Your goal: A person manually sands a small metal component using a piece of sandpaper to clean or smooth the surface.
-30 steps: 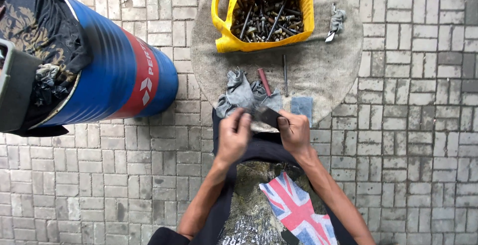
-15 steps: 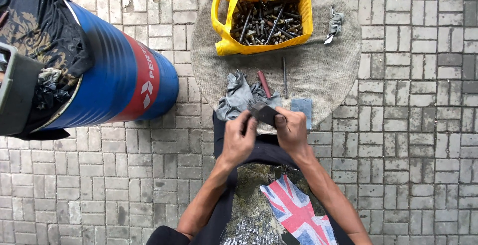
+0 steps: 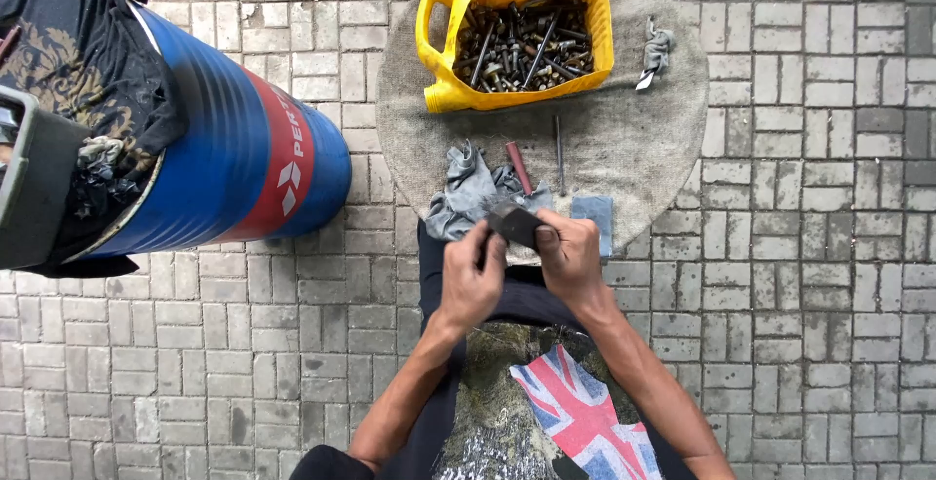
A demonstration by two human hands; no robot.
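A yellow plastic bag (image 3: 441, 12), open at the top, is seen at the far side of a round grey-brown cloth mat (image 3: 624, 139), and it is filled with dark rusty metal bolts and rods (image 3: 517, 46). To the left, a blue steel drum with a red band (image 3: 244, 163) lies tilted on the grey paving bricks (image 3: 799, 275); white lettering and a white emblem are printed on the band, and a black printed shirt (image 3: 78, 51) is draped over the drum's upper end. A small dark blocky metal piece (image 3: 514, 224) is held just above the mat's near edge, beside a crumpled grey rag (image 3: 468, 192). The piece looks dull and nearly black. It is gripped by the closed right hand (image 3: 568, 258), while the left hand (image 3: 470, 275) is curled against its left side.
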